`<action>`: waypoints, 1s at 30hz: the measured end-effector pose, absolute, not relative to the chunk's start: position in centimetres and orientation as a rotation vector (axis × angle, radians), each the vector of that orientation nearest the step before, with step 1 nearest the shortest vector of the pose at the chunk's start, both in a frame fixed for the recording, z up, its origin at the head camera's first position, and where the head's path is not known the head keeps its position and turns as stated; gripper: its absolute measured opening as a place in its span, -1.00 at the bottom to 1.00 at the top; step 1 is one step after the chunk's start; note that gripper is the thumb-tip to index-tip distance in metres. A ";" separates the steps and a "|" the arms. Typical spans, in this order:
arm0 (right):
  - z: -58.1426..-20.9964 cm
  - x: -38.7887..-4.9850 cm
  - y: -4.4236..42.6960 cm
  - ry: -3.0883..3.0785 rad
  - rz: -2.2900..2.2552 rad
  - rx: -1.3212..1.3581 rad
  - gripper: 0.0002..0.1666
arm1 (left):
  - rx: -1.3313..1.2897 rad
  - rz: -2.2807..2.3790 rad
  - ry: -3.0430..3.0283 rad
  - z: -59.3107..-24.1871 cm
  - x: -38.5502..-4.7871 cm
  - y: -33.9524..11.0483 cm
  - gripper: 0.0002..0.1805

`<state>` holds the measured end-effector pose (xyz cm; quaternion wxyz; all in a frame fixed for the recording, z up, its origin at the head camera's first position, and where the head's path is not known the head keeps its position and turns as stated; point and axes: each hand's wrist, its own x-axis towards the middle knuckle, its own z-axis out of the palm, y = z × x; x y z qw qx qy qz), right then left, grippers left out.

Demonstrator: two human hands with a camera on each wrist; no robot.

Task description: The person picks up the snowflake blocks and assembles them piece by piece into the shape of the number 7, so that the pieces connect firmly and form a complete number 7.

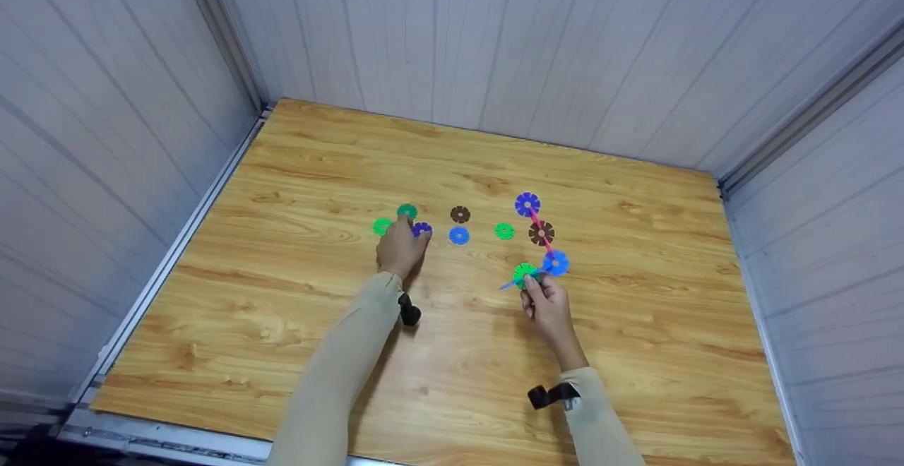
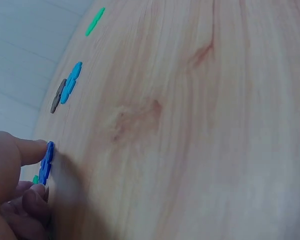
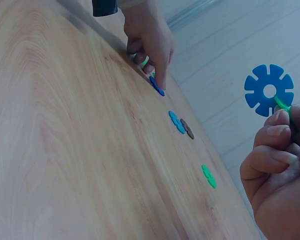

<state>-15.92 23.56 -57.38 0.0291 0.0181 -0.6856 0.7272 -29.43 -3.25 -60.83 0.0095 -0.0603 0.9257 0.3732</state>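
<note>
My left hand (image 1: 400,248) is at the left group of notched plastic discs, its thumb and fingers at opposite edges of a dark blue disc (image 2: 46,162) on the table. A dark green disc (image 1: 407,210) and a light green disc (image 1: 382,226) lie beside that hand. Raised over the table, my right hand (image 1: 549,307) pinches a green disc (image 1: 524,275) at the near end of a chain of interlocked discs. Along this chain are a light blue disc seen nearly edge-on, a blue disc (image 1: 556,263), a pink one (image 1: 539,227), a brown one (image 1: 542,234) and a purple-blue one (image 1: 527,204).
Between the hands, a brown disc (image 1: 460,214), a blue disc (image 1: 459,235) and a green disc (image 1: 504,231) lie flat on the wooden table (image 1: 452,381). Pale panel walls (image 1: 452,42) stand behind the table and on both sides.
</note>
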 end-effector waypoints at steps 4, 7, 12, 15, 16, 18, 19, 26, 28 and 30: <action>-57.2 -16.0 23.6 -2.119 2.269 0.015 -0.69 | -0.194 1.169 2.885 -60.7 -29.4 -3.3 -0.57; -56.5 -15.8 23.5 -2.122 2.261 0.008 -0.69 | -0.198 1.210 2.869 -60.7 -29.2 -3.2 -0.57; -54.6 -15.1 23.0 -2.129 2.232 0.033 -0.69 | -0.166 1.255 2.870 -60.8 -28.6 -3.3 -0.58; -54.5 -15.1 23.0 -2.122 2.232 0.019 -0.70 | -0.136 1.275 2.886 -60.8 -28.2 -3.4 -0.61; -54.7 -15.2 23.1 -2.117 2.239 0.011 -0.72 | -0.131 1.292 2.889 -60.9 -28.0 -3.5 -0.63; -55.3 -15.5 23.3 -2.110 2.251 -0.017 -0.73 | -0.120 1.326 2.891 -61.0 -27.7 -3.5 -0.65; -55.6 -15.7 23.4 -2.106 2.260 -0.037 -0.74 | -0.113 1.349 2.887 -61.0 -27.6 -3.6 -0.66; -56.9 -16.2 23.9 -2.077 2.282 -0.067 -0.76 | -0.090 1.556 2.801 -61.0 -26.3 -3.1 -0.74; -57.0 -16.2 23.9 -2.067 2.269 -0.039 -0.74 | -0.076 1.648 2.758 -60.7 -25.9 -2.7 -0.78; -57.1 -16.2 23.9 -2.051 2.259 -0.009 -0.73 | -0.042 1.758 2.692 -60.2 -25.3 -2.3 -0.81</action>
